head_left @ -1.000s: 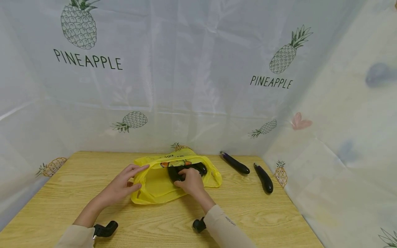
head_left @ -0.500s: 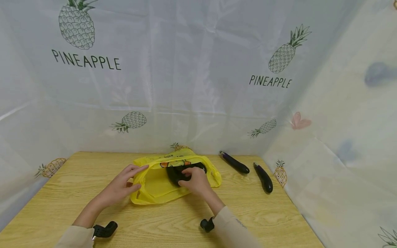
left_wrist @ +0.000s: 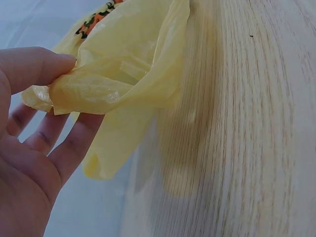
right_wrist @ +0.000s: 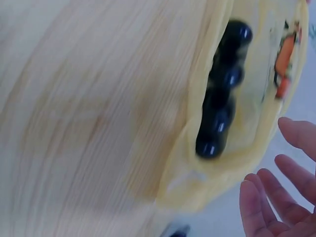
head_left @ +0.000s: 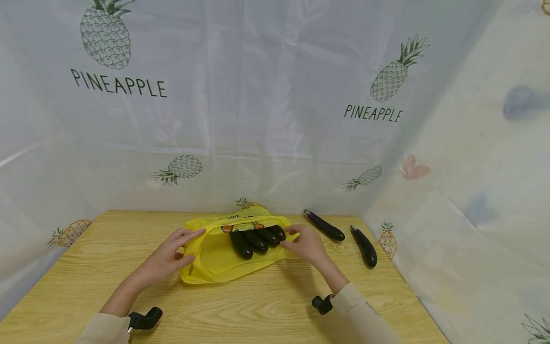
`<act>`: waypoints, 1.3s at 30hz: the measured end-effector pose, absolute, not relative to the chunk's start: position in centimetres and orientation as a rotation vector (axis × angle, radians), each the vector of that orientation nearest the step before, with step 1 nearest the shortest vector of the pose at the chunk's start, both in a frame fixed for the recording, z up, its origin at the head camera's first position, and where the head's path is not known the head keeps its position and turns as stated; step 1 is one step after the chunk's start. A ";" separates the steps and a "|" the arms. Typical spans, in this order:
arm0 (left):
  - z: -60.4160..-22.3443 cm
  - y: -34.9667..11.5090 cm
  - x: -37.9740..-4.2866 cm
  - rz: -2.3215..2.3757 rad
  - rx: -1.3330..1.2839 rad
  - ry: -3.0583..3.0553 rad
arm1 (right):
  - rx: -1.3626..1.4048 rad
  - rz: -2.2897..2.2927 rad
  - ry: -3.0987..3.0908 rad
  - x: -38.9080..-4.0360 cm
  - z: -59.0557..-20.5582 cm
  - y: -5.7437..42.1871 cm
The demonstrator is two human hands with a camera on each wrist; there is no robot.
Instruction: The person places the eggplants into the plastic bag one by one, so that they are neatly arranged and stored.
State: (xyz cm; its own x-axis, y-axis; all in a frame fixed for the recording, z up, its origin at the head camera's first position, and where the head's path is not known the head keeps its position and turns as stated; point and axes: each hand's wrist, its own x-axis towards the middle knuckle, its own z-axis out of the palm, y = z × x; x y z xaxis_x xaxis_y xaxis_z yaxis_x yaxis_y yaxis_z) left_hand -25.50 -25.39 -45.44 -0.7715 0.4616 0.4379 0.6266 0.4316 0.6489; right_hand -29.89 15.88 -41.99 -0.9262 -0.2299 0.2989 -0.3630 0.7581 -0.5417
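A yellow plastic bag [head_left: 215, 277] lies on its side on the table, its mouth held wide. Inside, several dark eggplants [head_left: 242, 246] lie side by side, their rounded ends toward the opening. My left hand [head_left: 165, 258] pinches the bag's left rim between thumb and fingers, as the left wrist view shows at the yellow film [left_wrist: 98, 91]. At the bag's right end, my right hand [head_left: 307, 246] has its fingers loosely spread with nothing in them. In the right wrist view its fingers [right_wrist: 284, 190] are apart from the eggplants [right_wrist: 217, 121].
Two more eggplants lie on the wooden table [head_left: 240, 315] to the right: one near the back edge [head_left: 325, 226], another eggplant [head_left: 364, 247] closer to the right edge. A white curtain [head_left: 258, 105] with pineapple prints hangs behind and along the sides.
My right hand has let go of an eggplant inside the bag and moved out to the right. The eggplants there now show uncovered. My left hand keeps its place on the rim.
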 end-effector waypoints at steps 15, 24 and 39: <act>-45.6 -25.4 -25.7 -1.278 -0.943 -2.502 | 0.353 0.741 -2.743 -32.6 -42.2 24.4; -45.7 -25.4 -25.7 -1.273 -0.933 -2.519 | 0.300 0.615 -2.791 -33.8 -42.9 27.1; -46.0 -25.6 -25.9 -1.291 -0.947 -2.500 | 0.183 0.665 -2.850 -36.4 -45.5 30.1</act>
State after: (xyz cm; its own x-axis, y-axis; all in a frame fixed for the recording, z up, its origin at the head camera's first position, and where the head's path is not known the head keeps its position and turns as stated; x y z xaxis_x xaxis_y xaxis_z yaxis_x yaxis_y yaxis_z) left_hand -25.86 -25.60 -45.96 -0.7832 0.4582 0.4202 0.6079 0.4229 0.6720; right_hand -36.35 30.09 -45.48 -0.9704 -0.0730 0.2301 -0.1674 0.8904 -0.4233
